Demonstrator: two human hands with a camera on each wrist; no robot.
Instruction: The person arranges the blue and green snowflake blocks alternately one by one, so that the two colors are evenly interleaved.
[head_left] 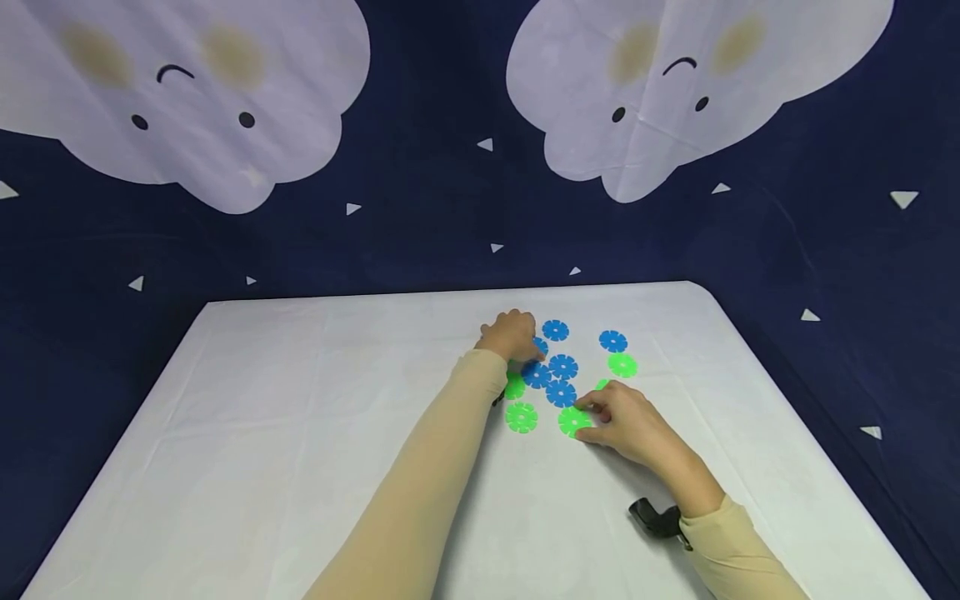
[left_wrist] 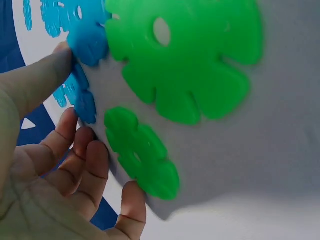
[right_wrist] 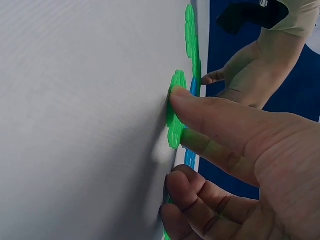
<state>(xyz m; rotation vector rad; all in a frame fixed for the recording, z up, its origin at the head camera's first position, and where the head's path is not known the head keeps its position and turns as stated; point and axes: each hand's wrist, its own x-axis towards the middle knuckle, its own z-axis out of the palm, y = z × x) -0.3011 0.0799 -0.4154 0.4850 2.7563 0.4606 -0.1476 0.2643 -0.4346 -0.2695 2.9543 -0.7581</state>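
Note:
Flat, notched interlocking plastic discs in blue and green lie on a white table. My right hand (head_left: 630,419) pinches a green interlocking disc (head_left: 573,422) by its edges, thumb on the near side and index finger on the far side. In the right wrist view that green disc (right_wrist: 175,112) stays low against the tabletop. Farther back, my left hand (head_left: 510,335) has its thumb and index finger around a blue interlocking disc (head_left: 540,345), partly hidden by the hand. The left wrist view shows blue discs (left_wrist: 75,87) between thumb and index finger, the other fingers loosely bent.
Several blue discs (head_left: 561,393) cluster between the hands. Green discs (head_left: 521,417) lie to the left and under the left wrist. Another blue disc (head_left: 612,341) and green disc (head_left: 622,365) lie at the right. A dark cloud-patterned cloth (head_left: 435,200) rises behind the white table (head_left: 247,433).

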